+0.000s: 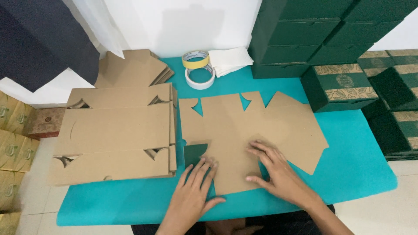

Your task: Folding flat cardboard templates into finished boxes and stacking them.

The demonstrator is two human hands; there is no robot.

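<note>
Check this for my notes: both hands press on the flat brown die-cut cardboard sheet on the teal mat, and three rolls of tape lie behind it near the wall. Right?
Not quite. The head view shows two rolls of tape, not three. Otherwise correct: the left hand and right hand press on the flat brown die-cut cardboard sheet on the teal mat.

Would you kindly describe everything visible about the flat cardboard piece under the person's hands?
The cardboard piece is a brown, unfolded box blank with notched tabs along its far edge and angled flaps at its right. It lies flat on the teal mat, beside a stack of similar blanks. One flap near the left hand is folded over, showing a dark green face. The right hand presses on it.
</note>
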